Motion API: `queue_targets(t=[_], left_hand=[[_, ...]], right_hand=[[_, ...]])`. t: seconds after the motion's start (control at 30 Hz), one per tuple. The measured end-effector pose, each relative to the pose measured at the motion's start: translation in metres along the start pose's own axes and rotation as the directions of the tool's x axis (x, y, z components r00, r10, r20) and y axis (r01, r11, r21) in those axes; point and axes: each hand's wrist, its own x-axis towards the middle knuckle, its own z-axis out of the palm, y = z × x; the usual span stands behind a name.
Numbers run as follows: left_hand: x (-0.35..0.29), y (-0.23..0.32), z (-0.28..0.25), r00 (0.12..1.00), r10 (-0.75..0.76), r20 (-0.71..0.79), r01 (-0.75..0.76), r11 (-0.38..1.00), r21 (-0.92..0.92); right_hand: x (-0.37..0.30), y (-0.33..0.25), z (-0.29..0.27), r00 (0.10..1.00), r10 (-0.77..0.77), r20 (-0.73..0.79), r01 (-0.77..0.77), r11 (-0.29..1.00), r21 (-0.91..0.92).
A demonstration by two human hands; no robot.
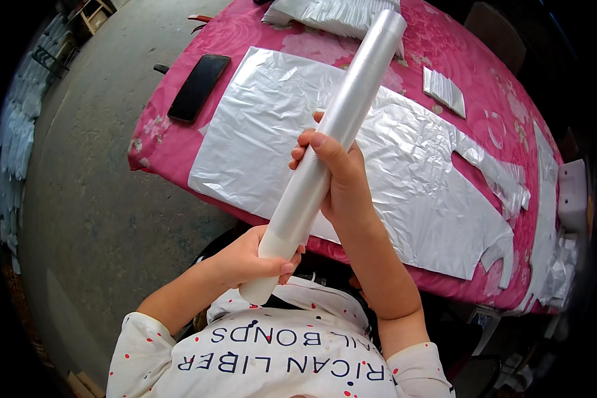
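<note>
Both my hands grip a long roll of shiny translucent plastic film (365, 83), held slantwise above the table, its far end up and to the right. My left hand (249, 259) is wrapped round the near end, close to my shirt. Around the middle of the roll my right hand (346, 176) is closed, thumb on top. Beneath the roll lies a wrinkled, silvery-white plastic bag (404, 179), spread flat, with strap-like handles cut at its right end. Part of it is hidden by the roll and my right arm. Whether several layers are stacked there I cannot tell.
The table has a pink floral cloth (159, 142). A black phone (199, 88) lies at its left. A bundle of folded white plastic (331, 16) sits at the far edge, a smaller folded stack (444, 91) farther right. A white container (572, 196) stands beyond the right edge.
</note>
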Motion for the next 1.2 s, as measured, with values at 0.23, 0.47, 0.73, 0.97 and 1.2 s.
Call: queue_targets(t=[0.23, 0.47, 0.73, 0.97, 1.2], left_hand=[[0.013, 0.002, -0.001, 0.999, 0.027, 0.032, -0.028, 0.999, 0.047], [0.028, -0.021, -0.022, 0.995, 0.014, -0.098, -0.002, 0.993, 0.12], [-0.001, -0.046, -0.043, 0.948, -0.314, 0.051, 0.306, 0.944, 0.123], [-0.009, -0.056, -0.047, 0.916, -0.398, 0.051, 0.392, 0.914, 0.103], [-0.008, -0.055, -0.046, 0.919, -0.39, 0.059, 0.381, 0.916, 0.123]], right_hand=[[-0.008, 0.009, -0.012, 0.996, 0.0, -0.092, 0.0, 1.0, -0.008], [-0.016, 0.036, -0.031, 0.992, 0.039, -0.122, -0.051, 0.994, -0.1], [0.023, -0.044, -0.132, 0.874, -0.241, -0.421, 0.16, 0.963, -0.219], [0.007, -0.087, -0.159, 0.947, -0.061, -0.315, -0.156, 0.768, -0.621], [-0.009, -0.083, -0.148, 0.956, 0.256, -0.143, -0.27, 0.578, -0.77]])
